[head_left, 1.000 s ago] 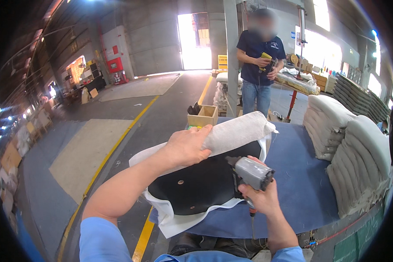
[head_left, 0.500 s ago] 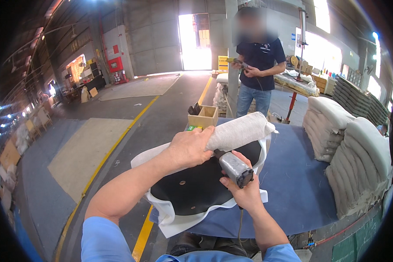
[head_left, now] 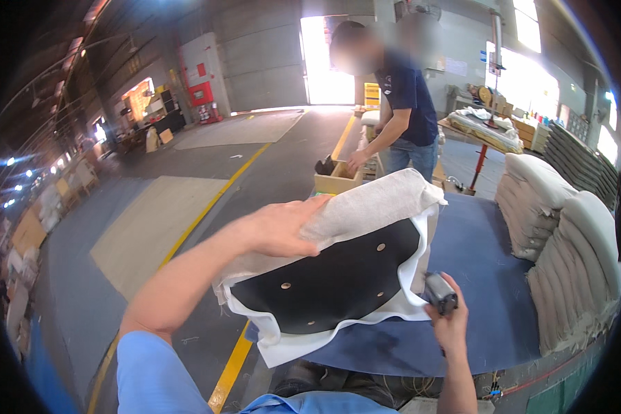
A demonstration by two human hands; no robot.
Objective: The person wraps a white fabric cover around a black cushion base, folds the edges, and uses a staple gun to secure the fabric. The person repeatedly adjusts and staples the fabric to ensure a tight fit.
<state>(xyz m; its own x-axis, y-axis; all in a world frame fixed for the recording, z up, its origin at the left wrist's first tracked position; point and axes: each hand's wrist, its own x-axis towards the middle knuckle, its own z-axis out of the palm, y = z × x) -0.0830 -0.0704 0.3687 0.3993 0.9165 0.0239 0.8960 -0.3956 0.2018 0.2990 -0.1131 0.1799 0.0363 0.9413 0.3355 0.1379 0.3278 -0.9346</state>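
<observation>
Gray walls point(head_left: 262, 55) enclose a workshop around one blue surface point(head_left: 490, 328); at its left part sits one black panel point(head_left: 338, 283), tilted, four holes visible, edged in pale fabric point(head_left: 372, 207). Left hand point(head_left: 279, 228): fingers laid along the fabric's upper fold, whether pinching I cannot tell. Right hand point(head_left: 452, 323): fingers wrapped around one gray tool point(head_left: 437, 290), just beside the fabric. Beyond: one wooden box point(head_left: 334, 185), one co-worker point(head_left: 407, 103) reaching to it, two pale padded stacks point(head_left: 576, 276) at right
</observation>
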